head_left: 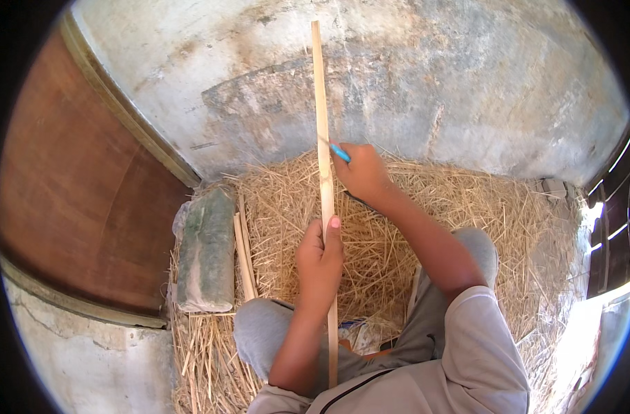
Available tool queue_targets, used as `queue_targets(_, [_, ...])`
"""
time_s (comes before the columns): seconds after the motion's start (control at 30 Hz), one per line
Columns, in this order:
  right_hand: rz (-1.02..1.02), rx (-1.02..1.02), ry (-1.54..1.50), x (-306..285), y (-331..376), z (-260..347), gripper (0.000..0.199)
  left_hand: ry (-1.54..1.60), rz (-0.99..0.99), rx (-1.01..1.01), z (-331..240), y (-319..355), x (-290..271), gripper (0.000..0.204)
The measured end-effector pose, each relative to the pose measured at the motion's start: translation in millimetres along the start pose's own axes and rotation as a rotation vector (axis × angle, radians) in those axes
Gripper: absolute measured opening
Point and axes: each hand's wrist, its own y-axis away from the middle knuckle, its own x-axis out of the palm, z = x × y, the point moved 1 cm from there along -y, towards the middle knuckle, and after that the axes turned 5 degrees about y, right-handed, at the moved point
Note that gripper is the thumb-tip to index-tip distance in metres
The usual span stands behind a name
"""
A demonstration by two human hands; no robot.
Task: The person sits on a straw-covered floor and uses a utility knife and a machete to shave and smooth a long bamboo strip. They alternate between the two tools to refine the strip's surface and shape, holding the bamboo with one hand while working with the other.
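A long, pale bamboo strip (320,96) stands almost straight away from me, from my lap up in front of the wall. My left hand (320,259) is closed round its lower half, thumb lying along the top face. Higher up, my right hand (363,172) grips a blue-handled knife (340,153) beside the strip's right edge. A thin dark line, seemingly the blade, crosses the strip there. Something dark and curved shows below my right wrist; I cannot tell whether it belongs to the knife.
Straw or shavings (494,200) cover the floor around my bent legs. To the left lie a greenish wrapped block (207,252) and several pale strips (244,255). A stained wall (411,90) rises ahead, a brown wooden panel (87,179) stands left, and dark slats (615,221) are at right.
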Motion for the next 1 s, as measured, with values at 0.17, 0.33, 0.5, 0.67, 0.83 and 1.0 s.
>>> queue_targets(0.17, [-0.14,-0.193,0.256,-5,4,6,0.045,-0.192,-0.067,0.075,-5,4,-5,0.032])
queue_targets(0.33, [-0.094,-0.089,0.332,-8,0,-2,0.046,-0.326,-0.025,0.101,12,7,-7,0.035])
queue_targets(0.5, [-0.209,-0.092,0.372,-11,-16,-6,0.045,-0.26,-0.02,0.009,-2,8,4,0.036])
queue_targets(0.67, [-0.322,-0.106,0.443,-5,-34,-19,0.045,-0.055,0.018,-0.084,-6,4,8,0.034])
queue_targets(0.83, [-0.063,0.051,0.529,-2,-52,-18,0.041,-0.242,-0.033,-0.055,-10,-8,2,0.036])
queue_targets(1.0, [-0.311,0.661,0.4,-71,-103,-115,0.039,-0.489,0.227,0.184,34,13,37,0.034])
